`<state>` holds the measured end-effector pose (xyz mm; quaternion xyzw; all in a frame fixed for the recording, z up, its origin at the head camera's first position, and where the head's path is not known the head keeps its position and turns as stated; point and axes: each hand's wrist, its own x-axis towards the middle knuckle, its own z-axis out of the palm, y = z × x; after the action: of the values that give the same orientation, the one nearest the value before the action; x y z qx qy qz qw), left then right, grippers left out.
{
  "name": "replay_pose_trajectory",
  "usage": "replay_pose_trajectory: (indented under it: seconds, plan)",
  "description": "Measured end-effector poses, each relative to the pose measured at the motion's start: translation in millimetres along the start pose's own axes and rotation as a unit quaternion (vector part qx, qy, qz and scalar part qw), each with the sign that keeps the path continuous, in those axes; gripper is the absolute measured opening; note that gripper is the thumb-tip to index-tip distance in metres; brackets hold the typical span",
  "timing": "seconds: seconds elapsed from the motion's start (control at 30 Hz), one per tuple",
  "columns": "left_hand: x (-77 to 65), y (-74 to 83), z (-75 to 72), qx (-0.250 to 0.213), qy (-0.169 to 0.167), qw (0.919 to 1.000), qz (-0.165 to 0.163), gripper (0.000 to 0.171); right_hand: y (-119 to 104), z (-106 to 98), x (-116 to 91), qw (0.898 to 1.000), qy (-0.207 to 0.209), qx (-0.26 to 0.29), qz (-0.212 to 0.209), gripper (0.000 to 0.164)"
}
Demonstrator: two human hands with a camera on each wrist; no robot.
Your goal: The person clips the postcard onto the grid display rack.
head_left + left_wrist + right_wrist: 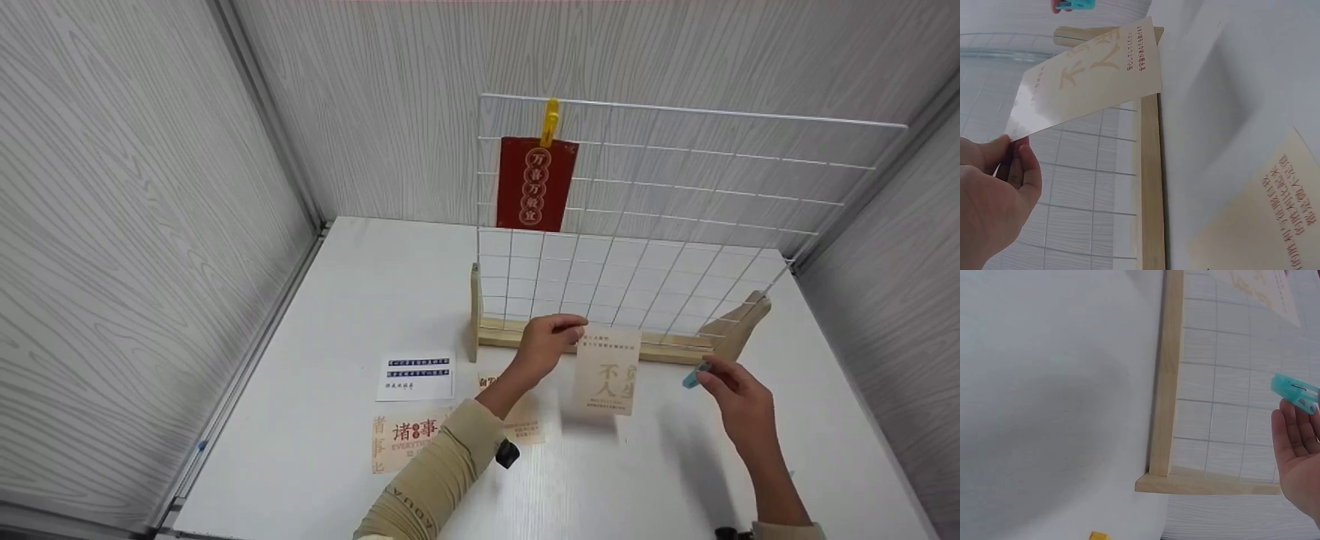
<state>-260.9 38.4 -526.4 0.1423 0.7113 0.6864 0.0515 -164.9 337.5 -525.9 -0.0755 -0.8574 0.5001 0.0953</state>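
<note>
Card [609, 356] is cream with large gold characters; clip [1286, 386] is turquoise.

Beige printed card [609, 360], teal clip [694, 377], both held

bright even light, soft shadows on white table [300, 450], glare on held card [1086, 81], wrist views hazy

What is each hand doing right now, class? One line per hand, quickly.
Left hand: holding the cream card, pinched at a corner.
Right hand: holding the teal clip between its fingers and thumb.
</note>
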Motion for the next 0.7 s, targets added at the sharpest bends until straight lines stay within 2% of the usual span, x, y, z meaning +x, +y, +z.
replay_pose_trajectory:
  seconds: [0.27, 0.43, 0.7]
  plan:
    - [9.3, 20.6, 2.0, 0.009, -0.009, 0.9995, 0.030, 0.025, -18, 5, 12, 0.997, -0.017, 0.027, -0.069, 0.038]
    - [17.5, 31.3, 2.8, 0.018, -0.011, 0.9989, 0.042, 0.024, -30, 5, 19, 0.995, -0.027, 0.014, -0.090, 0.035]
    - [28.6, 53.1, 1.9, 0.030, -0.008, 0.9976, 0.062, 0.021, -59, -1, 32, 0.991, -0.011, -0.009, -0.131, 0.029]
